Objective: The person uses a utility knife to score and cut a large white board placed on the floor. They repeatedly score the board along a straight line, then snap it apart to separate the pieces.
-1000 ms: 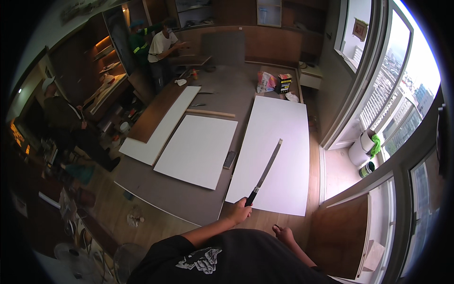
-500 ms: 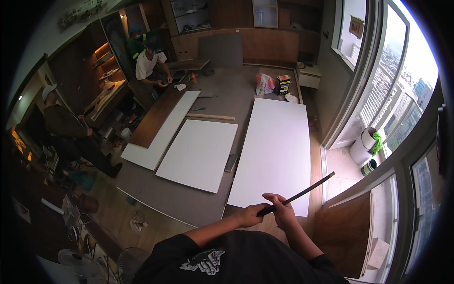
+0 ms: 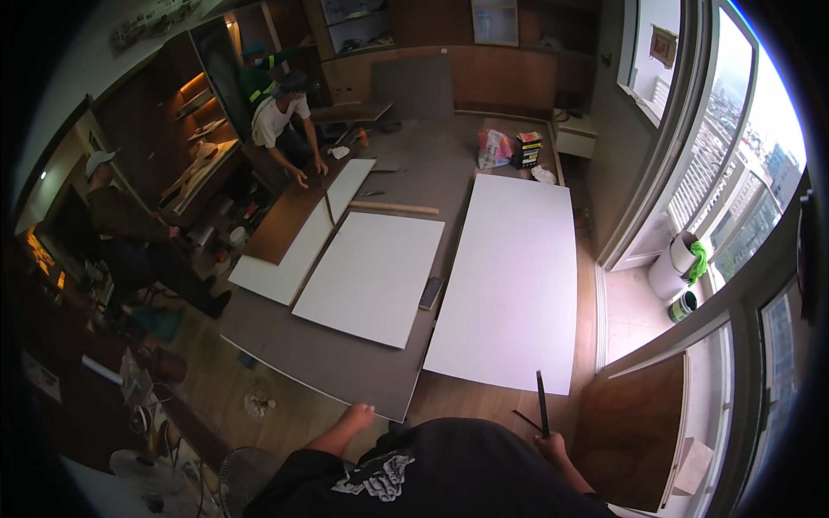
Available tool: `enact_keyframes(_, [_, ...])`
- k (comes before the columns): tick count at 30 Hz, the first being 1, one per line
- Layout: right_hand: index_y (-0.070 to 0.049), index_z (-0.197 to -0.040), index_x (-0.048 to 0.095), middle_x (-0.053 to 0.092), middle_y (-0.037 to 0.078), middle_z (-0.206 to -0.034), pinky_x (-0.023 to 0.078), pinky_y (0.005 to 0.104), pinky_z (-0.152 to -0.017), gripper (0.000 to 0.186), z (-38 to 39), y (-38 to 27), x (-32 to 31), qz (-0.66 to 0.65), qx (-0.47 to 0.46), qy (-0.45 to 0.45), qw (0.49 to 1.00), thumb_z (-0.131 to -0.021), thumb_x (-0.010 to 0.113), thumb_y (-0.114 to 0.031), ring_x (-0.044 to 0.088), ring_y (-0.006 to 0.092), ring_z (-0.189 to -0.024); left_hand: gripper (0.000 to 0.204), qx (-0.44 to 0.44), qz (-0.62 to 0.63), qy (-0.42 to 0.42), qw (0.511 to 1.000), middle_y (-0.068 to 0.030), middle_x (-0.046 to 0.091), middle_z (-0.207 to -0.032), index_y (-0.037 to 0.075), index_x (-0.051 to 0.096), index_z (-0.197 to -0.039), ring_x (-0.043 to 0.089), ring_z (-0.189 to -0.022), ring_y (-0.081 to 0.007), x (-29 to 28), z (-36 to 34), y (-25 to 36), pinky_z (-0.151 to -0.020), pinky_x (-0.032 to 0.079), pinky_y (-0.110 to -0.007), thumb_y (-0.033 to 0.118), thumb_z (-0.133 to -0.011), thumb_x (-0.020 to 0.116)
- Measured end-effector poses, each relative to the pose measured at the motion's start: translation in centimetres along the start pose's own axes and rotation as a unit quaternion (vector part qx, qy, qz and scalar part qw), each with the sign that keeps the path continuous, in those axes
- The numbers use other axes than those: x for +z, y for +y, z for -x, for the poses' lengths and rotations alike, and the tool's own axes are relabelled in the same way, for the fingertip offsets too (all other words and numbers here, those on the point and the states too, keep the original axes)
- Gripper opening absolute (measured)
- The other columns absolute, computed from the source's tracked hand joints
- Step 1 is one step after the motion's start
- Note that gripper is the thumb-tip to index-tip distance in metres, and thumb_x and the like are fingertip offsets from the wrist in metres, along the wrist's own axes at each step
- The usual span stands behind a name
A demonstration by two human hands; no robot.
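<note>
Dark, slim, straight bar (image 3: pixel 542 401), gripped in my right hand (image 3: pixel 552 445), points lengthwise toward twelve o'clock; whether my left hand (image 3: pixel 358 418) grips, I can't tell.

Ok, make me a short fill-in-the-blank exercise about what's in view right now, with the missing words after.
1. The left hand is at an edge of the grey board, while the long dark tool is in the ____ hand.
2. The brown board lies over part of a ____ panel.
3. The cloth hanging at the white container is ____.

Missing words: right; white; green.
</note>
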State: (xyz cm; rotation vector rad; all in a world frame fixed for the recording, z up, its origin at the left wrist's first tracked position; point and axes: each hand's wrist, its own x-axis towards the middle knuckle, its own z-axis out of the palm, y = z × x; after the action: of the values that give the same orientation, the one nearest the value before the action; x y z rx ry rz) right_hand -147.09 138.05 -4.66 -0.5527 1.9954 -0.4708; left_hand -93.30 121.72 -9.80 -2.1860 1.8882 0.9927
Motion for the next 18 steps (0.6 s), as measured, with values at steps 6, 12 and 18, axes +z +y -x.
enact_keyframes(6, [0.008,-0.098,0.071,0.071,0.014,-0.088,0.054,0.0386,-0.075,0.044,-0.4,7.2,1.6,0.198,0.133,-0.006,0.971,-0.083,0.084,-0.031,0.072,0.0245,-0.086,0.070,-0.131,0.084,-0.088,0.984,-0.0183,0.072,-0.077,-0.001,0.073,-0.094,0.072,-0.086,-0.0366,1.5,4.4,-4.8,-0.086,0.053,-0.049,0.057,-0.104,0.035])
enact_keyframes(12, [0.009,-0.105,0.070,0.073,0.017,-0.099,0.053,0.0393,-0.075,0.042,1.3,5.3,1.3,0.185,0.167,-0.026,0.968,-0.083,0.084,-0.023,0.071,0.0252,-0.090,0.079,-0.143,0.217,-0.108,0.960,-0.0103,0.070,-0.069,0.002,0.073,-0.078,0.070,-0.070,-0.0256,3.8,3.7,-5.4,-0.074,0.053,-0.040,0.064,-0.103,0.030])
enact_keyframes(18, [0.007,-0.121,0.063,0.069,0.019,-0.103,0.053,0.0429,-0.074,0.030,4.1,-2.5,-0.8,0.123,0.213,-0.049,0.968,-0.096,0.068,-0.008,0.071,0.0280,-0.090,0.070,-0.079,0.185,-0.081,0.976,-0.0097,0.071,-0.072,0.004,0.073,-0.079,0.068,-0.069,-0.0211,5.1,0.0,-5.1,-0.069,0.053,-0.038,0.062,-0.101,0.040])
